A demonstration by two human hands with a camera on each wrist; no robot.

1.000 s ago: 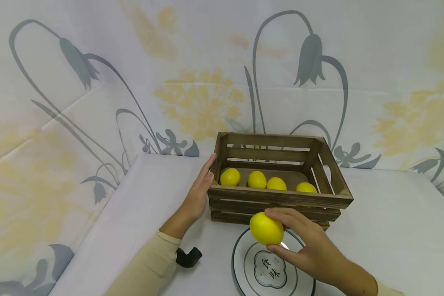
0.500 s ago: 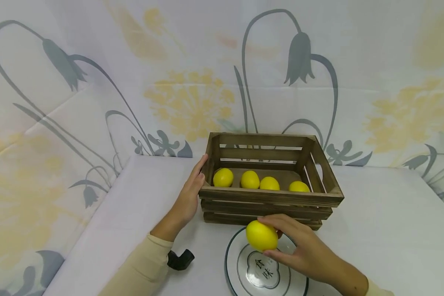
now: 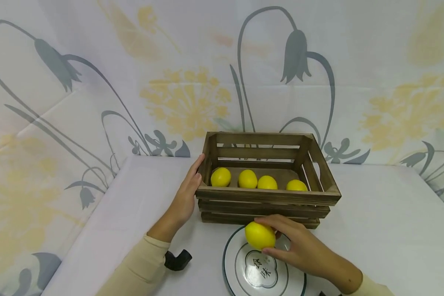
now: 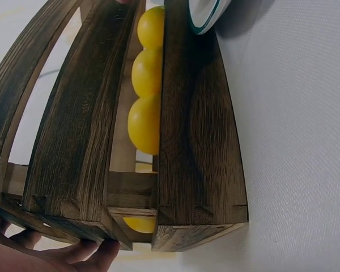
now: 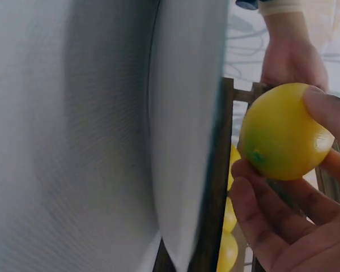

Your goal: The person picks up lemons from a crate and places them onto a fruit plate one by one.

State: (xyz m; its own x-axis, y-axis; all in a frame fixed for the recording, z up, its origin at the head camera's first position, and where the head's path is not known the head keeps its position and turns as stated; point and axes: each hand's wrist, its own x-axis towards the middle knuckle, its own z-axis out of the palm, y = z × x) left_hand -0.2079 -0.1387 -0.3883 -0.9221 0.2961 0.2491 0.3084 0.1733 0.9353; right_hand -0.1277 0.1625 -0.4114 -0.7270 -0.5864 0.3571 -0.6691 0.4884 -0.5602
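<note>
a: where's the lemon rn?

b: in the right hand, fingers curled round it, thumb under. it's hovering over the far rim of the plate, just in front of the wooden crate. can't tell if it's touching the plate yet.

a: and the left hand?

b: flat against the crate's left end, fingers straight, not wrapped round anything. looks like it's bracing the crate. wrist cam shows fingertips at the crate's edge.

a: what's in the crate?

b: four more lemons in a row along the bottom, e.g. one at the left.

a: so how to do this bit well?

b: imo the lemon's over the rim, not the middle. bring it toward the printed centre of the plate b4 letting go, else it could roll off the sloped edge. lower till it rests, then open fingers slowly. it's round + smooth so it'll roll w/ any nudge. keep the left hand steady on the crate so it doesn't shift into the plate.

a: anything else nearby?

b: small black thing by the left sleeve, well clear.
</note>
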